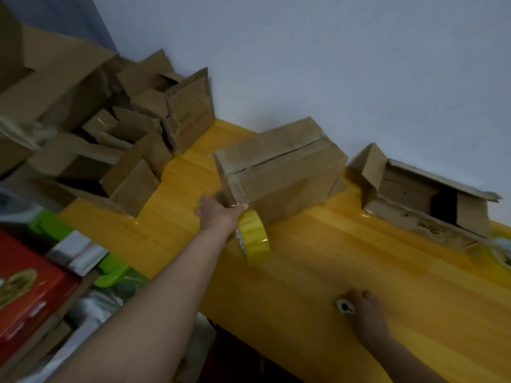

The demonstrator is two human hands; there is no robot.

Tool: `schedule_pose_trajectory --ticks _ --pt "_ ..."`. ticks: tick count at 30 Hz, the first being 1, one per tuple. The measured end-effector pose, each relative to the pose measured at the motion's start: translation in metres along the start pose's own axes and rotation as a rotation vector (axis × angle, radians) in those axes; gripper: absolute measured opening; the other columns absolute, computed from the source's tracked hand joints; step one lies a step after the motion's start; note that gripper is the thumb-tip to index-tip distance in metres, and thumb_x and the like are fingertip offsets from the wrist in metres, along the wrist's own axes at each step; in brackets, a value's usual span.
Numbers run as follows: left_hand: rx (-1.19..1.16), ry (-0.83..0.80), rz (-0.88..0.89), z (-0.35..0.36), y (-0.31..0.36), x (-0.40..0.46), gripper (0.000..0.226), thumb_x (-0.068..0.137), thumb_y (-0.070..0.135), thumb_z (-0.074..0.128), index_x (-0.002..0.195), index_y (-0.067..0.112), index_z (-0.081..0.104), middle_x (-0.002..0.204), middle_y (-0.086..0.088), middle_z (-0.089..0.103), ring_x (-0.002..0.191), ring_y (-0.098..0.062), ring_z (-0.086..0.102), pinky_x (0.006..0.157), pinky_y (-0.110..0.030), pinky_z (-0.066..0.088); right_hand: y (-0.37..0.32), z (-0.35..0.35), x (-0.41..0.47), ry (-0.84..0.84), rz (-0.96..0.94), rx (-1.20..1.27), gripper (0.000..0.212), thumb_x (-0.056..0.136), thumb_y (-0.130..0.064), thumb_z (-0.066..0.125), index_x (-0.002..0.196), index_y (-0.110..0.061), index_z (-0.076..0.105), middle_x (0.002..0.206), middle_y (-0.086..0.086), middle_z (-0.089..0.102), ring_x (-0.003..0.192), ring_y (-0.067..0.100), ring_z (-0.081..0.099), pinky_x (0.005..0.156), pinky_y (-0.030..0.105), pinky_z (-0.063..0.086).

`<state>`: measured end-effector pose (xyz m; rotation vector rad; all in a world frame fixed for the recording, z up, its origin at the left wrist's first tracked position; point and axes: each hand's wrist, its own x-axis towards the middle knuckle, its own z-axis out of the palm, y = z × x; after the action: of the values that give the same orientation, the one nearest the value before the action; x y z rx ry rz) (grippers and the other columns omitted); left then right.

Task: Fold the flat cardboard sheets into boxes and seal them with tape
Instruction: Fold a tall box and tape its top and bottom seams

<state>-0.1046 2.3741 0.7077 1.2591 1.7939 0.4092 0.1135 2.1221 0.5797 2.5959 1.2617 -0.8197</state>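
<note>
Head view, nearest first: right hand (365, 310) lies low on the yellow table (318, 272), fingers curled over a small white object with a dark mark (345, 307); whether they grasp it or merely rest on it cannot be told. Left of the table edge sit a red box (25, 286) and a green plastic item (110, 272). Further out, the left arm reaches forward; left hand (218, 214) is at the near lower corner of the closed cardboard box (279, 167), thumb pressed to the box face; the yellow tape roll (253, 239) hangs just under the wrist, touching the hand; its fingers are hidden behind the box corner, so the grip is unclear. The box's top flaps meet along a dark seam. To the right, well apart, an open cardboard box (425, 200) lies on its side by the wall (331, 64). Far left, a heap of open cardboard boxes (110, 139) is piled against the wall.
</note>
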Motion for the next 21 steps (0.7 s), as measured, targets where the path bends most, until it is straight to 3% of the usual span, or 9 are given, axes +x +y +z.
schedule_pose_trajectory --ticks 2,3,5,7,9,12,17,19,21 --pt "-0.276 -0.092 -0.130 0.006 -0.001 0.001 0.059 0.078 0.034 0.079 0.126 0.008 0.057 0.115 -0.013 0.062 0.086 -0.026 0.064 0.067 -0.037 0.057 -0.006 -0.008 -0.001 -0.004 0.028 0.095 0.014 0.098 -0.026 0.052 0.099 -0.012 0.053 0.106 0.010 0.058 0.089 0.022 0.055 0.070 0.028 0.036" --pt "-0.386 -0.134 -0.180 0.008 -0.002 0.002 0.051 0.078 0.030 0.079 0.120 0.006 0.061 0.105 -0.011 0.065 0.079 -0.025 0.065 0.062 -0.036 0.056 -0.012 -0.016 -0.002 0.017 0.020 0.188 0.019 0.098 -0.025 0.052 0.085 -0.011 0.055 0.089 0.009 0.060 0.073 0.019 0.053 0.064 0.030 0.033" --pt "-0.521 -0.205 -0.263 0.012 -0.005 0.004 0.052 0.078 0.028 0.079 0.120 0.005 0.059 0.107 -0.013 0.066 0.089 -0.030 0.065 0.075 -0.043 0.057 -0.034 -0.038 -0.005 0.099 -0.036 0.428 0.026 0.097 -0.021 0.054 0.073 -0.012 0.050 0.072 0.008 0.052 0.060 0.017 0.046 0.059 0.034 0.032" --pt "-0.607 -0.254 -0.315 0.016 -0.007 0.003 0.055 0.077 0.031 0.080 0.122 0.008 0.059 0.109 -0.012 0.066 0.098 -0.032 0.064 0.087 -0.049 0.054 -0.074 -0.072 -0.007 0.234 -0.169 0.650 0.009 0.097 -0.021 0.054 0.089 -0.017 0.050 0.082 0.005 0.054 0.073 0.019 0.054 0.060 0.033 0.039" --pt "-0.696 -0.277 -0.337 0.021 -0.010 0.002 0.060 0.075 0.033 0.082 0.125 0.009 0.058 0.114 -0.012 0.065 0.105 -0.033 0.062 0.094 -0.052 0.050 -0.121 -0.111 -0.004 0.339 -0.414 0.695 0.005 0.098 -0.026 0.050 0.100 -0.023 0.046 0.085 0.000 0.057 0.076 0.011 0.057 0.056 0.027 0.042" --pt "-0.800 -0.261 -0.309 0.026 -0.012 0.003 0.059 0.074 0.030 0.082 0.124 0.009 0.060 0.119 -0.014 0.065 0.108 -0.036 0.061 0.095 -0.052 0.049 -0.186 -0.157 0.012 0.277 -0.727 0.740 0.015 0.099 -0.027 0.047 0.101 -0.013 0.042 0.085 0.001 0.060 0.072 0.011 0.057 0.059 0.034 0.044" --pt "-0.891 -0.413 -0.170 0.022 -0.025 0.001 0.052 0.078 0.012 0.077 0.126 0.016 0.058 0.112 -0.014 0.068 0.096 -0.031 0.067 0.074 -0.041 0.055 -0.231 -0.165 0.043 -0.073 -0.770 0.743 0.019 0.101 -0.022 0.043 0.104 -0.004 0.040 0.115 -0.002 0.066 0.114 0.013 0.059 0.092 0.043 0.048" --pt "-0.931 -0.430 -0.165 0.021 -0.032 0.005 0.056 0.078 0.011 0.077 0.129 0.019 0.054 0.112 -0.013 0.068 0.096 -0.031 0.068 0.073 -0.040 0.056 -0.228 -0.155 0.049 -0.109 -0.772 0.739 0.016 0.102 -0.023 0.041 0.100 -0.008 0.040 0.122 -0.004 0.064 0.117 0.003 0.055 0.096 0.033 0.046" --pt "-0.827 -0.365 -0.159 0.025 -0.035 0.008 0.055 0.079 0.017 0.078 0.127 0.023 0.053 0.110 -0.002 0.066 0.093 -0.023 0.067 0.073 -0.037 0.055 -0.227 -0.150 0.052 -0.111 -0.781 0.716 0.014 0.102 -0.024 0.041 0.091 -0.016 0.037 0.125 -0.009 0.062 0.114 -0.015 0.048 0.092 0.014 0.043"
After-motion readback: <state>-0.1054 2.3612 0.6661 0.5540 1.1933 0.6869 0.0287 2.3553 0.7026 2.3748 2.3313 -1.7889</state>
